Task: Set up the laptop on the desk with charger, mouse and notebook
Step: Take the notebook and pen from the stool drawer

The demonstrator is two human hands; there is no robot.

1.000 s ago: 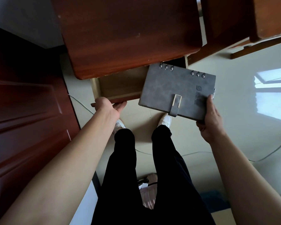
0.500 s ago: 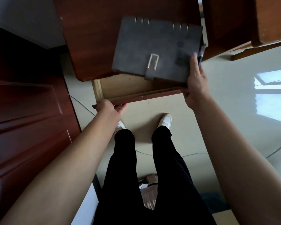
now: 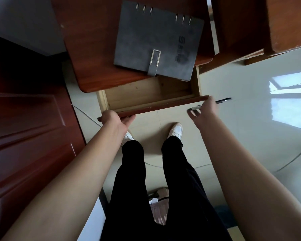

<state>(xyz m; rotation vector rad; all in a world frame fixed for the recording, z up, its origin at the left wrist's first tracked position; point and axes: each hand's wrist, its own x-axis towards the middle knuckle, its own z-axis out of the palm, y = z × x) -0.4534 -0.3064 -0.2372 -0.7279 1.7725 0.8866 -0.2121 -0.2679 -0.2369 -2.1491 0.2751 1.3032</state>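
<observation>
From the head camera, my left hand (image 3: 116, 120) is curled around the front edge of the open drawer (image 3: 146, 100), gripping its lip. My right hand (image 3: 202, 111) hangs just off the drawer's right corner, fingers loosely closed on a pen (image 3: 222, 100) whose tip sticks out past my knuckles. I judge the step in hand is shutting the drawer: I should push evenly with the left hand and keep my fingers clear of the gap under the desk (image 3: 87, 49).

The notebook (image 3: 158, 42) lies flat on the desk, near its front edge, 1 corner overhanging the drawer. It is grey, soft-covered, with 6 metal rings along the far side and a strap clasp fastened.
</observation>
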